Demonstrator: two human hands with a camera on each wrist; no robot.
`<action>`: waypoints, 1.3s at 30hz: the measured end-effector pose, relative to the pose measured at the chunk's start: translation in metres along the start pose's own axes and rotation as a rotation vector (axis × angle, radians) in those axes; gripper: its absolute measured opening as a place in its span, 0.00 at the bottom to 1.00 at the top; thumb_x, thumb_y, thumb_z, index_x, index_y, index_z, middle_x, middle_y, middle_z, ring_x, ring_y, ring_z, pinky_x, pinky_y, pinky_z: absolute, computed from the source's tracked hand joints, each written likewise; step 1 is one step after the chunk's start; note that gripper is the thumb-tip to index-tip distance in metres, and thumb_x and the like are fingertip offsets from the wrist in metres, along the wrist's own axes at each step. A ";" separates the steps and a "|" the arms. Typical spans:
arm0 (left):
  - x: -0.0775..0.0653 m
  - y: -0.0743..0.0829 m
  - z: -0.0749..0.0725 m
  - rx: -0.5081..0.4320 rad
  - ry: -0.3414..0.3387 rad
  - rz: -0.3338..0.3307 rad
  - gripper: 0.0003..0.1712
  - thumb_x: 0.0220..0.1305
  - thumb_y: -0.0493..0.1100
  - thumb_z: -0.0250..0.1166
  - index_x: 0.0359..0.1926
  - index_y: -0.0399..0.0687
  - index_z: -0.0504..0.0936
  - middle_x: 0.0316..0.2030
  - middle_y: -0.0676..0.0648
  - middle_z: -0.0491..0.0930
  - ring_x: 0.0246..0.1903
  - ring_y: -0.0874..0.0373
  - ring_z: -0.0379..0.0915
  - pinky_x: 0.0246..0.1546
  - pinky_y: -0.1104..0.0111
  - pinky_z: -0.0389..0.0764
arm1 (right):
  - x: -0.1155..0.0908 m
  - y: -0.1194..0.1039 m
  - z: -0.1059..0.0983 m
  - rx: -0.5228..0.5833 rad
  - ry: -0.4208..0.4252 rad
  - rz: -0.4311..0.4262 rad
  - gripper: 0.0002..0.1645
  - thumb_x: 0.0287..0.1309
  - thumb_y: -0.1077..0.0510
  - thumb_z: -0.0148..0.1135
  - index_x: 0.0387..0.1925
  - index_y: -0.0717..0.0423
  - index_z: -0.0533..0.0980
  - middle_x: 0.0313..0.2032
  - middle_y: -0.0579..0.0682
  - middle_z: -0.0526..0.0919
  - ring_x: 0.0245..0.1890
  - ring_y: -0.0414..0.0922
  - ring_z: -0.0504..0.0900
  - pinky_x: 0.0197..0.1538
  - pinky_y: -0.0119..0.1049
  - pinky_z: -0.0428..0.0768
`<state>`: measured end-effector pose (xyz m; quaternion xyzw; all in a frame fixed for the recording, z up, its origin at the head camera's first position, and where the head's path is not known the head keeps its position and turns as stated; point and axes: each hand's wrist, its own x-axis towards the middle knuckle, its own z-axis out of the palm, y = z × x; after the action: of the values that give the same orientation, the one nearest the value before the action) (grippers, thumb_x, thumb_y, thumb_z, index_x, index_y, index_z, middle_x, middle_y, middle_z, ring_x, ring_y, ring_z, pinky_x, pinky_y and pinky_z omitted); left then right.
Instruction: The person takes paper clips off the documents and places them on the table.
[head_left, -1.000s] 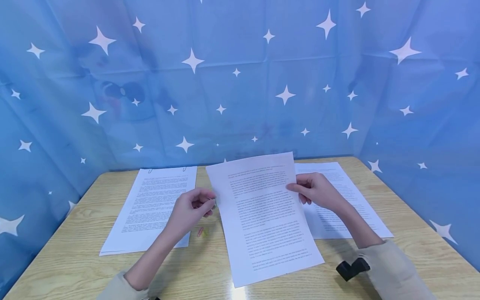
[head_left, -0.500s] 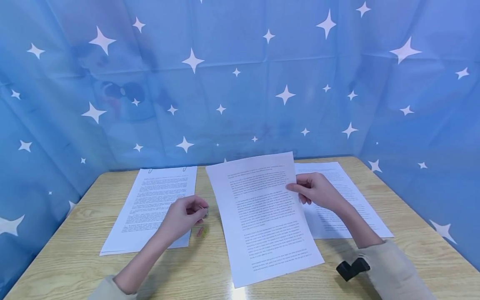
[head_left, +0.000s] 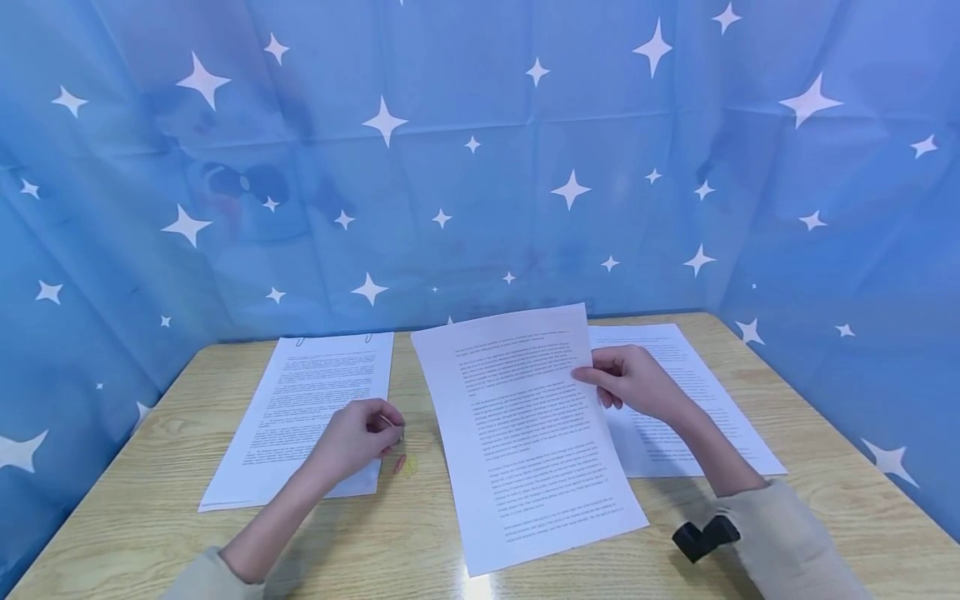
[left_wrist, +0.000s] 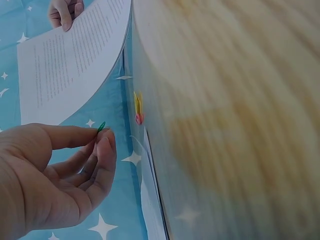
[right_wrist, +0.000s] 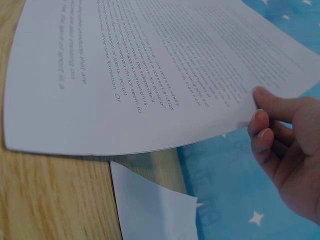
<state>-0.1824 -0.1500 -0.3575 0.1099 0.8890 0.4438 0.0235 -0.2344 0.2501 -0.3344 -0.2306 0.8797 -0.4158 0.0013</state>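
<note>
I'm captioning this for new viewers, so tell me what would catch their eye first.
Probably the star-patterned blue backdrop, filling the view behind the table. Then a printed paper, mid-view, held up by the right hand. To its left, the left hand pinches a small green piece near a pink clip and a yellow clip.

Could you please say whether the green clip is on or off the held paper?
Off: the left hand pinches the green clip, apart from the paper the right hand holds.
</note>
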 end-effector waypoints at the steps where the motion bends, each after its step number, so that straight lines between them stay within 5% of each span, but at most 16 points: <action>1: 0.000 0.000 0.000 0.010 -0.005 -0.001 0.05 0.64 0.31 0.62 0.40 0.37 0.83 0.23 0.47 0.80 0.21 0.58 0.73 0.32 0.65 0.76 | 0.000 0.000 0.000 -0.001 0.000 0.001 0.09 0.68 0.53 0.65 0.36 0.54 0.81 0.15 0.50 0.73 0.15 0.48 0.72 0.20 0.32 0.67; 22: 0.002 -0.007 0.002 0.021 -0.110 -0.079 0.03 0.64 0.31 0.62 0.38 0.37 0.81 0.26 0.47 0.82 0.24 0.55 0.79 0.28 0.66 0.80 | 0.000 0.000 0.000 0.000 0.000 -0.006 0.08 0.68 0.53 0.66 0.36 0.55 0.82 0.16 0.50 0.74 0.15 0.50 0.72 0.20 0.32 0.67; 39: 0.005 0.006 0.000 -0.027 -0.016 -0.011 0.09 0.65 0.34 0.63 0.45 0.36 0.82 0.28 0.45 0.83 0.26 0.52 0.79 0.32 0.64 0.78 | 0.000 0.000 0.000 0.008 -0.002 0.000 0.08 0.68 0.53 0.66 0.36 0.54 0.82 0.15 0.50 0.73 0.15 0.51 0.72 0.19 0.33 0.66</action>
<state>-0.1863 -0.1452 -0.3530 0.1084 0.8833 0.4548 0.0346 -0.2341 0.2502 -0.3347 -0.2312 0.8780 -0.4190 0.0031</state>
